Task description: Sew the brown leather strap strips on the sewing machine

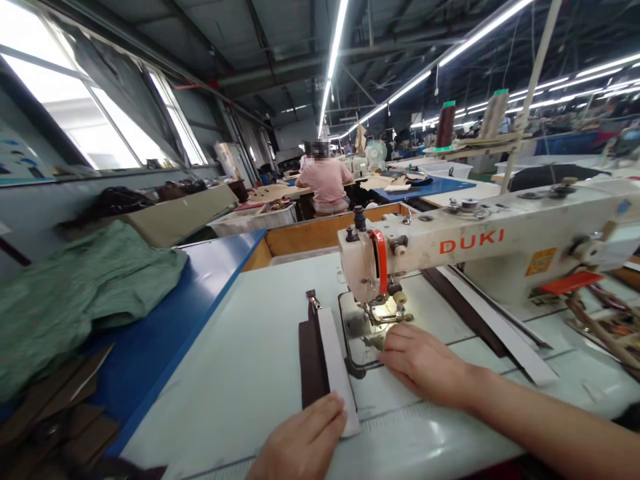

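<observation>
Left hand point(300, 443): is bending its fingers over the near end of a white strip point(334, 357); whether it is pinching the strip or only pressing it down, I cannot tell.
Right hand point(427, 367): is curling its fingers close together at the near right side of the metal plate point(357, 327); whether they are gripping anything, I cannot tell.
White strip: is running away from the left fingertips, lying just left of the plate.
Dark strip point(309, 367): is lying along the left side of the white strip, reaching down to the left hand.
Zip pull point(316, 302): is showing at the far end of these strips, well beyond the left fingers.
Sewing machine point(420, 247): is standing beyond the right hand, its lamp lighting the spot just past those fingers.
Second white strip point(495, 325): is lying right of the right hand, beside another dark strip point(470, 310) and partly behind the machine head.
White tabletop point(240, 373): is stretching under both hands.
Blue table point(220, 267): is adjoining on the left, bearing green cloth point(100, 287) farther from the left hand and brown pieces point(65, 423) nearer.
Thread spools point(445, 127): are standing high beyond the right hand.
Co-worker point(326, 180): is sitting well beyond both hands, wearing a pink top.
Ceiling lights point(337, 47): are glowing far overhead.
</observation>
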The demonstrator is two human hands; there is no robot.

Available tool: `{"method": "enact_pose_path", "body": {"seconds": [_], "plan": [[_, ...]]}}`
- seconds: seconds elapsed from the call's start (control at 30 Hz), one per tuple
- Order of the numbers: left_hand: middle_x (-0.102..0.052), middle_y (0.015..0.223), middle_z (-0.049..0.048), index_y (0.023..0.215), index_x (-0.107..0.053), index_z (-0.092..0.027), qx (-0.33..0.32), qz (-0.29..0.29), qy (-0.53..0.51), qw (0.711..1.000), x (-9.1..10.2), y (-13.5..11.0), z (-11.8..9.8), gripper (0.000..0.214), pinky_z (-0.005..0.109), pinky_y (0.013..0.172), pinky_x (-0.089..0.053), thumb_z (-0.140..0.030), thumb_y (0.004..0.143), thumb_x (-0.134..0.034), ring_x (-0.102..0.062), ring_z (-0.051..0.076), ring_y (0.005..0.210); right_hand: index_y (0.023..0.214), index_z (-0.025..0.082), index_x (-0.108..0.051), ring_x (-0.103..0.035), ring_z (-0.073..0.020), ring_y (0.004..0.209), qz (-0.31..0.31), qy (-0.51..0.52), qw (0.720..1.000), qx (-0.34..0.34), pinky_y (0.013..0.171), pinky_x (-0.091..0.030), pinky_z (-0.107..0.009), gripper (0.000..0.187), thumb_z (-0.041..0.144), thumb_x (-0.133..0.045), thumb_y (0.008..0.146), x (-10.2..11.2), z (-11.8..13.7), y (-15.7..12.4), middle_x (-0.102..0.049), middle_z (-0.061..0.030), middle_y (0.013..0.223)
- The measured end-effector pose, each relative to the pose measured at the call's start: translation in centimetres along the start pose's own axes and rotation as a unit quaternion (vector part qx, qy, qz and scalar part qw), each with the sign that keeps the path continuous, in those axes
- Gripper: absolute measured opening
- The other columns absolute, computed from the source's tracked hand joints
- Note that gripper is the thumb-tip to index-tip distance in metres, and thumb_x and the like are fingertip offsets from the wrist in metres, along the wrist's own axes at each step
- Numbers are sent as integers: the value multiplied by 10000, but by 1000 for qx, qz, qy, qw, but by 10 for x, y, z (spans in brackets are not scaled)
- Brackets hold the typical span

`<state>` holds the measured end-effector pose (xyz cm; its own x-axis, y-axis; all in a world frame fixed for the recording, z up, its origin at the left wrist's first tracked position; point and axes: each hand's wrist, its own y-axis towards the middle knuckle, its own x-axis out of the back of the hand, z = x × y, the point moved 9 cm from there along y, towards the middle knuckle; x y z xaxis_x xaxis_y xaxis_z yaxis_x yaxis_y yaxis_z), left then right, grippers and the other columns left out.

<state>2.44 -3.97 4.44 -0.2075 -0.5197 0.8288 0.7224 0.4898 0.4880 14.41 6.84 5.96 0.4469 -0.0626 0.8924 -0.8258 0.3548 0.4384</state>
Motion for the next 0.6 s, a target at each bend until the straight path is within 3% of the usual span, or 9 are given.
{"method": "enact_pose_path", "body": {"seconds": [0.27, 0.43, 0.6], "plan": [[-730, 1048, 16, 1035, -660, -206, 68, 18, 29, 997, 26, -13, 24, 316, 136, 882, -475, -205, 971, -350, -694, 93, 927, 821, 171, -605, -489, -196, 825, 36, 60, 996, -62, 759, -398, -318, 221, 137, -426, 946, 9, 21, -38, -577, -54, 808], [-734, 1031, -46, 1016, -681, -289, 121, 17, 24, 992, 45, -54, 60, 246, 119, 797, -507, -333, 944, -449, -717, 102, 814, 852, 171, -620, -503, -197, 842, 35, 79, 992, -94, 760, -413, -320, 235, 152, -408, 952, 17, 24, -56, -590, -65, 840], [-697, 1124, -83, 1180, -621, -375, 168, 2, 32, 985, 42, -97, 91, 329, 201, 772, -564, -334, 920, -423, -712, 146, 882, 926, 170, -646, -535, -210, 856, 19, 68, 992, -107, 764, -447, -336, 239, 163, -408, 952, 28, 21, -67, -611, -78, 863]]}}
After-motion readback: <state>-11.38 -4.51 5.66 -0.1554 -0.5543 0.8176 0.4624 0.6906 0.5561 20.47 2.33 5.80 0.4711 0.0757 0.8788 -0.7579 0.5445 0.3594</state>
